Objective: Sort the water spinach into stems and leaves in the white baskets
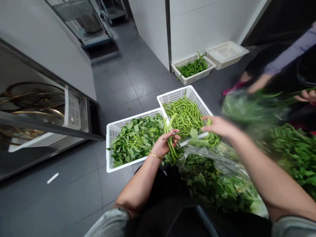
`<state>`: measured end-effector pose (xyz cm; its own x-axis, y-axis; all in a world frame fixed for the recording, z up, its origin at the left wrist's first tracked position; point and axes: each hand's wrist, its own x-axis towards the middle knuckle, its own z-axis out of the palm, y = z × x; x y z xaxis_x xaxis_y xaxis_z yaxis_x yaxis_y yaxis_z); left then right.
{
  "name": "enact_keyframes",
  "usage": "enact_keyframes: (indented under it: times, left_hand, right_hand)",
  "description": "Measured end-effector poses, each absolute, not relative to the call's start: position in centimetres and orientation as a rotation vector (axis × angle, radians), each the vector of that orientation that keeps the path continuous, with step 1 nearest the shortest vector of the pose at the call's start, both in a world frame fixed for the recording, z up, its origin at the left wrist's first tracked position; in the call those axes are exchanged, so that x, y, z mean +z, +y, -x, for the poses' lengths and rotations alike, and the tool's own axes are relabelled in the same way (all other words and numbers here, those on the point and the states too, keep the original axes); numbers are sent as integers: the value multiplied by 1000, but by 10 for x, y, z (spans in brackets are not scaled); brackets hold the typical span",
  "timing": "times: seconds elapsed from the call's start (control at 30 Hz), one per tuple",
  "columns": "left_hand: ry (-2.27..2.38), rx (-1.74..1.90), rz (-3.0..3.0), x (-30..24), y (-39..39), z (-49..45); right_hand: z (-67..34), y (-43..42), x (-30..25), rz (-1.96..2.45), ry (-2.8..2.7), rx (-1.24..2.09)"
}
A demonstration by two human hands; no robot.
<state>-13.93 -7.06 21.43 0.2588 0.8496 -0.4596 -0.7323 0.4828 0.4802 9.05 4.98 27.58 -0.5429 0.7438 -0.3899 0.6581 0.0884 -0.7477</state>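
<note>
My left hand (pixel 161 144), with a gold bracelet at its wrist, is closed around a few long green stems (pixel 171 140). Blurred by motion, my right hand (pixel 218 126) grips a bunch of leafy green stems (pixel 207 140). Between and beyond the hands, a white slotted basket (pixel 198 100) holds cut green stem pieces (pixel 186 115). Left of it stands a second white basket (pixel 108 148) with leafy greens (pixel 138 138). In front of my body, an opened clear plastic bag (pixel 219 158) surrounds more leafy greens (pixel 209 181).
By the wall is a basket of long green peppers or beans (pixel 194 68) beside stacked white tubs (pixel 227 52). At right, a co-worker's arm (pixel 283 61) reaches toward blurred greens in plastic. A metal shelf (pixel 49 125) stands left, and a cart (pixel 96 36) at the back.
</note>
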Motion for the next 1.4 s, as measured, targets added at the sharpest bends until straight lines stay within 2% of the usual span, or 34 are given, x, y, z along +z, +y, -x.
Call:
enact_keyframes:
  times: [0.13,0.23,0.43,0.6,0.73,0.87,0.97,1.1,1.3,1.4]
  left_hand:
    - [644,1001,-239,238,-84,115]
    - [590,918,-279,256,-100,93]
    - [657,820,-413,275,-136,67]
    - [786,808,-629,293,-153,65]
    - [737,785,-655,326,-155,69]
    - [746,974,-508,360,-152,61]
    - [690,1199,-325,375,-153,51]
    - [633,1377,-274,372,-167,42]
    - [655,1207,-614,340,-193,38]
    - [681,1178,-683,334,-196,47]
  right_hand:
    - [-83,-69,264,1426,-2300,1558]
    - [-80,-135,251,1363,-2047,1685]
    - [-139,-196,276,1475,-1519,1435]
    - [-208,-224,269,1665,-1726,1240]
    - [-209,-236,275,1808,-1994,990]
    - [-158,-243,302,1457,-2010,1129]
    - [-116,-243,307,1421,-1888,1164]
    - [-96,-238,298,1495,-1841,1046]
    - [-107,-242,299,1792,-2016,669]
    - [-112,-250,307,1803,-2188,573]
